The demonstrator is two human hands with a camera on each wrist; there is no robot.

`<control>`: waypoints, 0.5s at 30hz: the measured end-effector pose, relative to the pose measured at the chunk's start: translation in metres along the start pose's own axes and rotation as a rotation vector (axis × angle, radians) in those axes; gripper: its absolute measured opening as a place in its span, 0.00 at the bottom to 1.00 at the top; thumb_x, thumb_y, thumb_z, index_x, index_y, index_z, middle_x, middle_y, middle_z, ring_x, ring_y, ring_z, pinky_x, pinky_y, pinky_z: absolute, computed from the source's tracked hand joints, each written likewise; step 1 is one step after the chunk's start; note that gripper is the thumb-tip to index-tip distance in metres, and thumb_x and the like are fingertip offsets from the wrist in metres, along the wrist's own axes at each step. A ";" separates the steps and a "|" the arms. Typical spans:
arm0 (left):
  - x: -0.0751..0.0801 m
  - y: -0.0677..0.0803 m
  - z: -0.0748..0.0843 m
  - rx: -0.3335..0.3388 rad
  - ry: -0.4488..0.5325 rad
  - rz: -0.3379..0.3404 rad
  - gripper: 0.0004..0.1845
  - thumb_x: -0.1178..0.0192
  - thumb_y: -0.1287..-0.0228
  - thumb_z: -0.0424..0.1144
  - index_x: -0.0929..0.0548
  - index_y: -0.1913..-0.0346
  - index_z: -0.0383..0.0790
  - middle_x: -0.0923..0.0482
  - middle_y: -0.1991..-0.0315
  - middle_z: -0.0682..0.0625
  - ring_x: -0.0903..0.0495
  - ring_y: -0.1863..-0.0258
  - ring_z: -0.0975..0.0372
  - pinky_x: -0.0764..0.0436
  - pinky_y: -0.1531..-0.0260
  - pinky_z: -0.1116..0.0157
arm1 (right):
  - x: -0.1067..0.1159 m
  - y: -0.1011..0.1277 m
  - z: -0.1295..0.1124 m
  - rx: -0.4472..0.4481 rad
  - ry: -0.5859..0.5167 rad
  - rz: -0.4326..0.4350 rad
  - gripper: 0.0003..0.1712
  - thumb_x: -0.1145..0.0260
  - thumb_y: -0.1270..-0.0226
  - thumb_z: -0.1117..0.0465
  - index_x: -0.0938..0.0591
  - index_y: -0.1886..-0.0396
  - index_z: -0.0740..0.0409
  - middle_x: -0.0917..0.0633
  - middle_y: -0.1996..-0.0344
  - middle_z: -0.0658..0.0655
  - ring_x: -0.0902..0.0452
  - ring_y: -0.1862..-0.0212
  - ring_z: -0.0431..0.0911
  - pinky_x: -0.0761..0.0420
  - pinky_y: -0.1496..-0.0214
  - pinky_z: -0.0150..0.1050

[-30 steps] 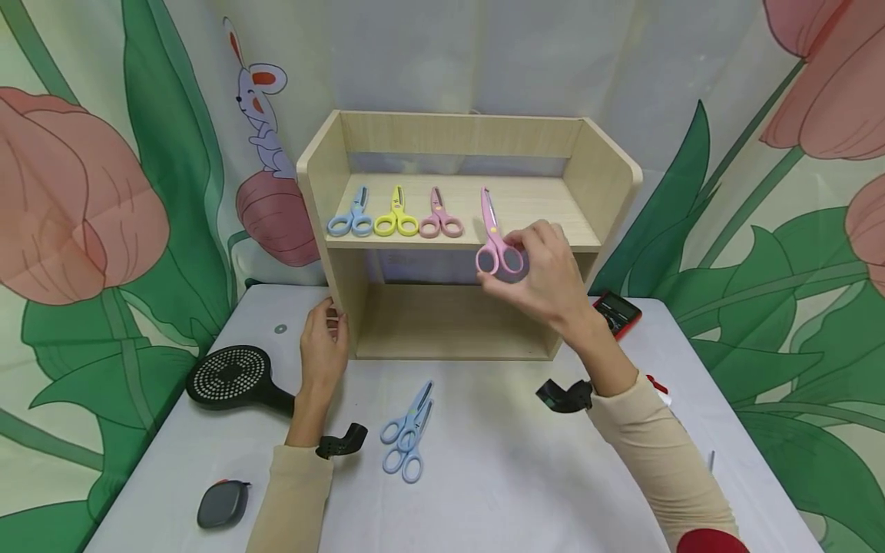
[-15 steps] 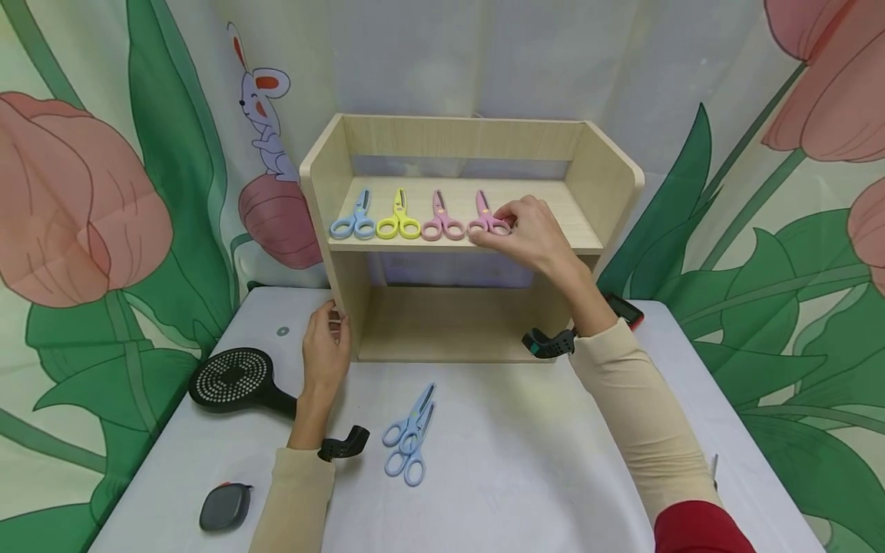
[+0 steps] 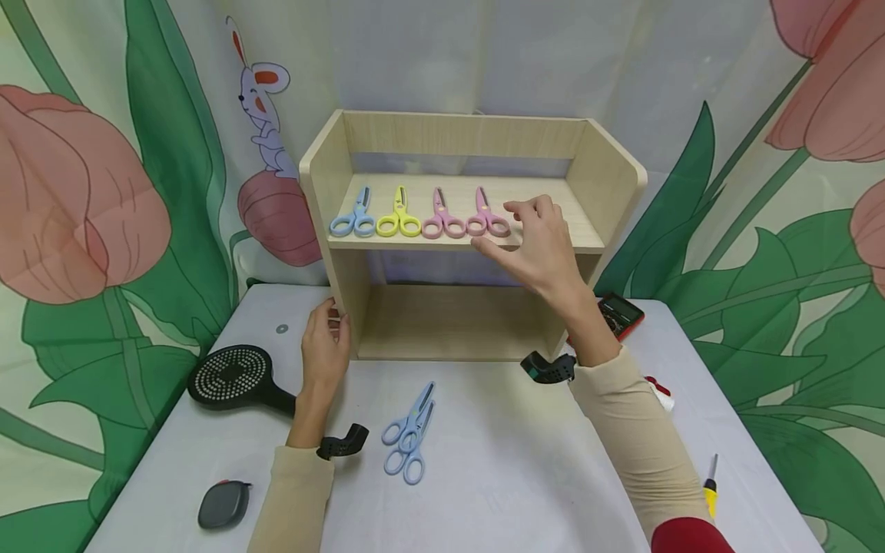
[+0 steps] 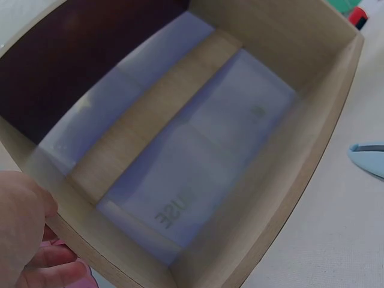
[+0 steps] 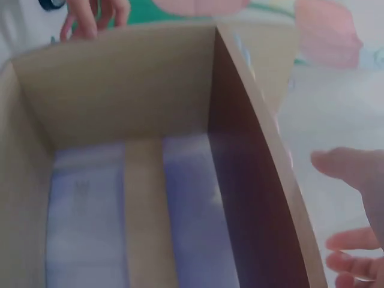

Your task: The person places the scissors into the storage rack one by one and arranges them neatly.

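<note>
Pink scissors [image 3: 488, 220], blades partly blurred.

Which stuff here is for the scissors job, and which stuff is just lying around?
In the job: wooden shelf; blue, yellow and two pink scissors lined up on it; two blue scissors on the table; left hand; right hand.

Lying about: black shower head, grey tape measure, red meter, small screwdriver.

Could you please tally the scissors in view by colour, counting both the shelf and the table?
Blue scissors: 3, one on the shelf and two on the table
Yellow scissors: 1
Pink scissors: 2
Total: 6
</note>
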State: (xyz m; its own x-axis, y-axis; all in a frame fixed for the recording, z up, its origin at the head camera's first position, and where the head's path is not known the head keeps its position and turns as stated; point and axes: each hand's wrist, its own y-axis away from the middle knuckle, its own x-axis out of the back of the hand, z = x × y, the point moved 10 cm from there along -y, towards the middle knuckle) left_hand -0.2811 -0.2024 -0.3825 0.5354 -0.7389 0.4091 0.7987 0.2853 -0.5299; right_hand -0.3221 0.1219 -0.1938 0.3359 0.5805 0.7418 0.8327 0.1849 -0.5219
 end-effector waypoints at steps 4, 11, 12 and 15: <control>0.000 -0.001 -0.001 -0.002 0.002 0.005 0.20 0.44 0.27 0.34 0.28 0.36 0.31 0.23 0.50 0.34 0.17 0.55 0.46 0.13 0.56 0.50 | 0.003 0.028 -0.017 0.090 -0.005 0.129 0.43 0.26 0.45 0.39 0.23 0.36 0.62 0.25 0.52 0.64 0.32 0.50 0.58 0.30 0.49 0.52; 0.001 -0.001 -0.001 0.003 0.004 0.006 0.20 0.44 0.27 0.34 0.28 0.36 0.31 0.23 0.50 0.34 0.17 0.55 0.46 0.13 0.55 0.49 | -0.033 0.086 -0.033 0.183 -0.023 0.141 0.43 0.24 0.48 0.40 0.22 0.39 0.65 0.22 0.53 0.63 0.29 0.52 0.57 0.29 0.55 0.48; 0.000 -0.001 -0.001 0.004 0.004 0.004 0.20 0.44 0.26 0.35 0.28 0.36 0.31 0.23 0.50 0.34 0.17 0.55 0.46 0.13 0.55 0.49 | -0.043 0.094 -0.031 0.171 -0.029 0.116 0.43 0.24 0.48 0.40 0.22 0.39 0.64 0.22 0.53 0.63 0.28 0.52 0.57 0.28 0.55 0.47; -0.001 -0.001 -0.002 0.009 0.002 -0.005 0.21 0.44 0.26 0.35 0.29 0.35 0.32 0.23 0.50 0.34 0.17 0.54 0.46 0.13 0.54 0.49 | -0.075 0.117 -0.026 0.117 -0.032 0.022 0.44 0.25 0.47 0.39 0.23 0.38 0.62 0.22 0.51 0.61 0.28 0.51 0.55 0.26 0.52 0.47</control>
State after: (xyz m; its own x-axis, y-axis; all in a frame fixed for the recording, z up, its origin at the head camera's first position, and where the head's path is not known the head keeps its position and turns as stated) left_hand -0.2828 -0.2031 -0.3834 0.5310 -0.7414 0.4103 0.8037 0.2873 -0.5210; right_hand -0.2381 0.0794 -0.2997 0.3376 0.6099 0.7170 0.7678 0.2623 -0.5845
